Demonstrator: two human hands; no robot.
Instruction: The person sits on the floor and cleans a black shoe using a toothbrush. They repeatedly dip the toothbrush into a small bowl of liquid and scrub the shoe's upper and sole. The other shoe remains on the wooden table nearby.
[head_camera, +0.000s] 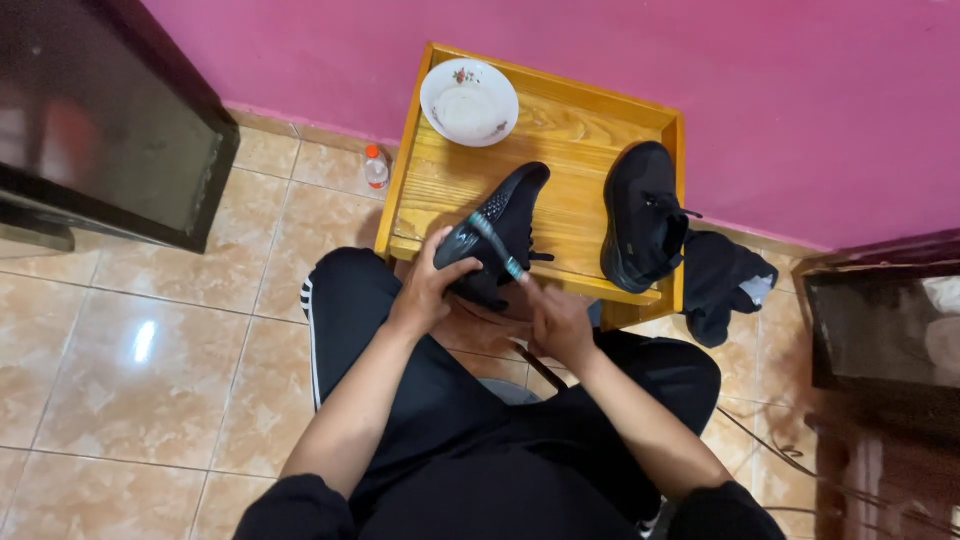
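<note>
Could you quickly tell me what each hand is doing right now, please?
Left hand: closed around the heel of a black shoe, steadying it.
Right hand: closed on a toothbrush, its head against the shoe.

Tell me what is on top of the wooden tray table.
On the wooden tray table sit a white bowl and a black shoe; a second black shoe, held by the left hand, covers the wood beneath it.
</note>
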